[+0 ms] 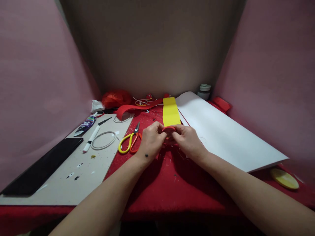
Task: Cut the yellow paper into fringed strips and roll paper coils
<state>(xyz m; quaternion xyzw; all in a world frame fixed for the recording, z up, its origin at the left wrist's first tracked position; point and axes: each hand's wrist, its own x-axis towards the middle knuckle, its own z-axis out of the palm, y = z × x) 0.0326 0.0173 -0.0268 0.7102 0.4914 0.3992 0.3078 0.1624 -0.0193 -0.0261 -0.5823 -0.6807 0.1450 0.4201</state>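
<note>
You hold the small red piece [169, 129] from two sides: the fingers of your left hand [151, 139] pinch it at left, and those of your right hand [188, 141] pinch it at right. It is in the middle of the scene, over the red surface [172, 188]. Probably you use both hands because the piece is small and could turn in one hand alone. (How the fingertips sit beneath it, I cannot tell.) The yellow strip [171, 111] extends to the far side, just behind your hands; whether it touches the red piece is not clear. The scissors [130, 141] lie just left of your left hand, perhaps for easy reach. Farther left, the marker [91, 139] and the tube [85, 125] rest on the grey board [91, 177], which seems to serve as their own place.
</note>
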